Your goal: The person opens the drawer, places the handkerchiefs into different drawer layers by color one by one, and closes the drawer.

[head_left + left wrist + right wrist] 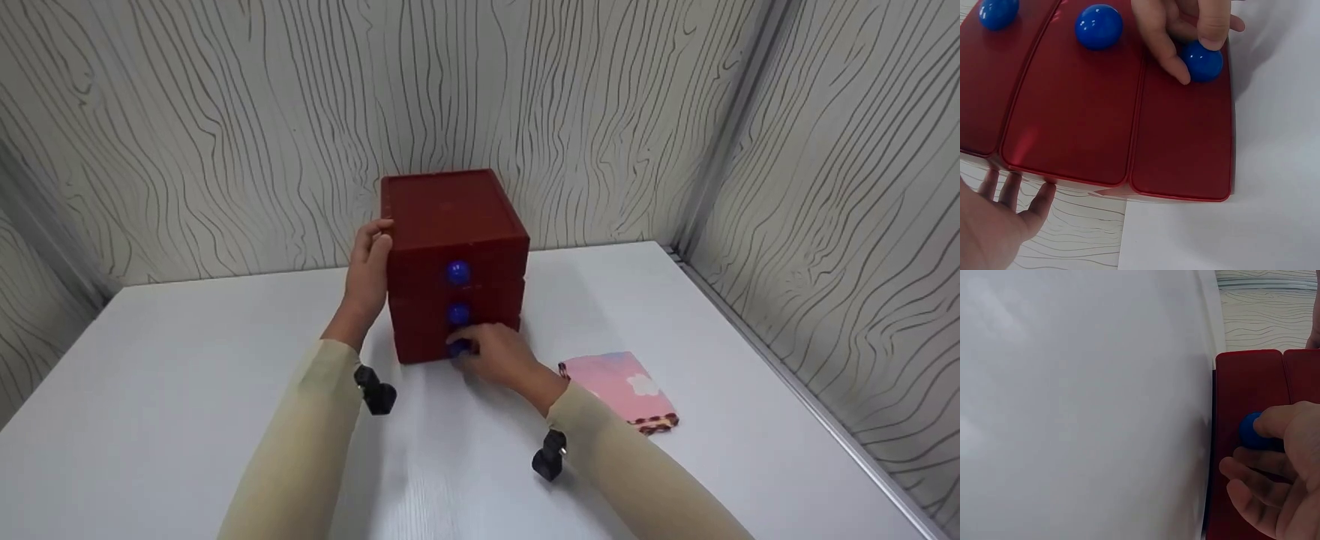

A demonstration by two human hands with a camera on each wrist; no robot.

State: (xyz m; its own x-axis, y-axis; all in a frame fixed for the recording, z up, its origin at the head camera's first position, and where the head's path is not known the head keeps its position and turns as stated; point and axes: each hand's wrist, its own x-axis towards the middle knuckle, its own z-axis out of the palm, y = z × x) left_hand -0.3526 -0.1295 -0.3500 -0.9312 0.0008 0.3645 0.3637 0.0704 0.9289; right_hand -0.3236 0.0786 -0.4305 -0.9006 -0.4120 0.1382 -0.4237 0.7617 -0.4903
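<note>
A dark red box of three stacked drawers (pixel 454 210) stands on the white table, each drawer front bearing a round blue knob. With thumb and fingers, my right hand (pixel 499 356) pinches the bottom knob (pixel 1203 61); the right wrist view shows the thumb on this knob (pixel 1252 431). All the drawer fronts look flush. My left hand (pixel 367 270) rests against the box's left side near the top, and its fingers (pixel 1043 203) lie along that side in the left wrist view. The top knob (pixel 457 272) and middle knob (pixel 458 313) are untouched.
A folded pink cloth (pixel 619 386) with a white flower and a patterned edge lies right of the box, beside my right forearm. Behind the white table (pixel 187 390) rises a wood-grain patterned wall (pixel 300 112), with another at the right.
</note>
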